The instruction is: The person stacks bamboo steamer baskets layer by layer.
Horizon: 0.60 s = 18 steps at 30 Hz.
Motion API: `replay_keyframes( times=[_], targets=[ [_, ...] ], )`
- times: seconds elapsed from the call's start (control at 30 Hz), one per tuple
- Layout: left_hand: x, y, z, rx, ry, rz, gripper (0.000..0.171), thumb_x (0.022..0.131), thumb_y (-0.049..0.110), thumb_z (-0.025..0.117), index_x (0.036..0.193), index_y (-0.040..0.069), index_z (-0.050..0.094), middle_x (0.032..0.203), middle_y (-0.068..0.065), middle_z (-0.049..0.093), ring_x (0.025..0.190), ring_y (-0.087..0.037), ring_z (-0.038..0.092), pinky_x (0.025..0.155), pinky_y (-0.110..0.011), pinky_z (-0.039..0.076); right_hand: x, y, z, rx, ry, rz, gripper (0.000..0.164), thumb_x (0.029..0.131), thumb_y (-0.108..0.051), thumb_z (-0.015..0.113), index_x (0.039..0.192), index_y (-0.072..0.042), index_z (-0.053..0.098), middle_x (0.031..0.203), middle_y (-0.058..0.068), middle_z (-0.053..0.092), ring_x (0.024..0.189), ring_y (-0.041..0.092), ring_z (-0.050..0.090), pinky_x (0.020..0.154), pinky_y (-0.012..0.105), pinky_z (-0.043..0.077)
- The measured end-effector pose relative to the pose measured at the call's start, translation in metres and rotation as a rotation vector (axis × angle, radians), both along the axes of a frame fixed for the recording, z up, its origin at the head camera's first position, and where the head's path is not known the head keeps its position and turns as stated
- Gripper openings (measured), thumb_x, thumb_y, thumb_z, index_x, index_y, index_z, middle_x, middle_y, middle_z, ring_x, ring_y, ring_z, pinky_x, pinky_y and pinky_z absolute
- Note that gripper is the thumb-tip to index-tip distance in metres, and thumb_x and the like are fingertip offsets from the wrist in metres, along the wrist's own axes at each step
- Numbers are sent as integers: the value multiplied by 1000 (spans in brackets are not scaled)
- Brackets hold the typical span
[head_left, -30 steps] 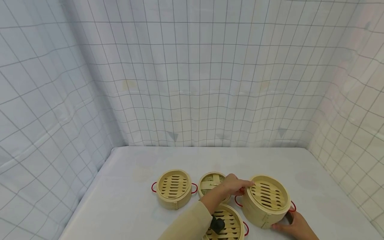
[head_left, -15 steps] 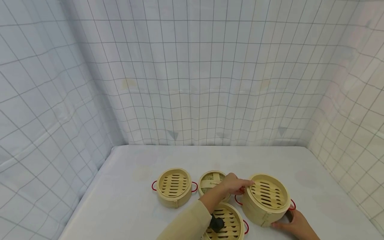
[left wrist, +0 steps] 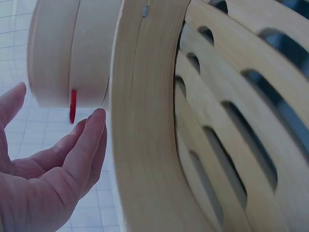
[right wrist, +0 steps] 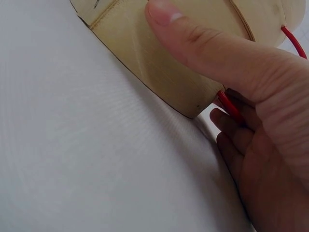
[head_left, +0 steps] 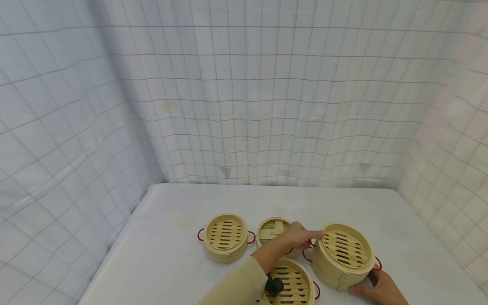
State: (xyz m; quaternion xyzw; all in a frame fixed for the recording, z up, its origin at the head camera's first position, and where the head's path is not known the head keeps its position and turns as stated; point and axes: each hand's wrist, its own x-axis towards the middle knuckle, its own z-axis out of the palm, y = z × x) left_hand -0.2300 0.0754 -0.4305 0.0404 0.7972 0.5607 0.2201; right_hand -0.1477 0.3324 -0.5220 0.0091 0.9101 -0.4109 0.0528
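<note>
A two-tier bamboo steamer [head_left: 331, 271] with slatted top and red handles stands tilted on the right of the table. My left hand [head_left: 299, 235] holds its left side, with one digit stretched over the top rim. In the left wrist view, the left hand [left wrist: 53, 179] has thumb and fingers spread around the stack's [left wrist: 53, 53] edges, near a red handle [left wrist: 73, 106]. My right hand [head_left: 377, 290] grips the lower right side. The right wrist view shows the right hand's [right wrist: 280, 121] thumb on the bamboo wall [right wrist: 145, 60]; its fingers are behind, by a red handle [right wrist: 231, 107].
Another slatted steamer basket [head_left: 295, 263] lies near the front, partly under my left forearm and a black wrist device [head_left: 273, 286]. A woven steamer lid [head_left: 267, 234] sits behind my left arm. To the left stands one more basket [head_left: 225, 257]. Gridded white cloth [head_left: 248, 106] walls surround the table.
Everything in the head view has shifted slightly to the right. Both hands stay on the stacked steamer, with little visible movement.
</note>
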Motion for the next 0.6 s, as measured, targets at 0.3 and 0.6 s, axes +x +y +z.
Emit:
replay_keyframes(
  times=[0.3, 0.6],
  targets=[
    [5, -49, 2, 59, -8, -120, 43, 83, 36, 67, 98, -5, 65, 87, -10, 65, 77, -17, 63, 74, -34, 53, 1, 0, 0, -4, -6, 11, 86, 69, -34, 80, 132, 6, 36, 130, 27, 44, 121, 43, 36, 95, 55, 34],
    [41, -107, 7, 242, 0, -120, 34, 89, 23, 62, 109, -3, 62, 99, -12, 63, 89, -25, 62, 79, -36, 52, 2, -1, 4, -28, -35, 3, 88, 70, -33, 80, 133, 7, 34, 133, 28, 39, 124, 44, 32, 97, 57, 31]
  ],
)
